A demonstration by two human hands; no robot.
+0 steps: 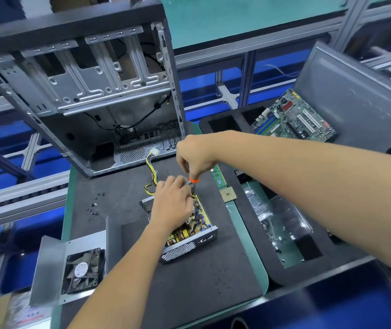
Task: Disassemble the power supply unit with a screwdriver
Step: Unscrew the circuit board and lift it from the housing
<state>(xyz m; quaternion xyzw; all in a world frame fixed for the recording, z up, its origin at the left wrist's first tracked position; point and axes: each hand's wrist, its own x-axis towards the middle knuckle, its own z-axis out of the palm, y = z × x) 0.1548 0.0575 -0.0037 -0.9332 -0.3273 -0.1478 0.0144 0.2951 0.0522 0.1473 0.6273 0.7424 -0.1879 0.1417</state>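
Housing (pixel 191 245) cradling yellow circuit board (pixel 193 225)
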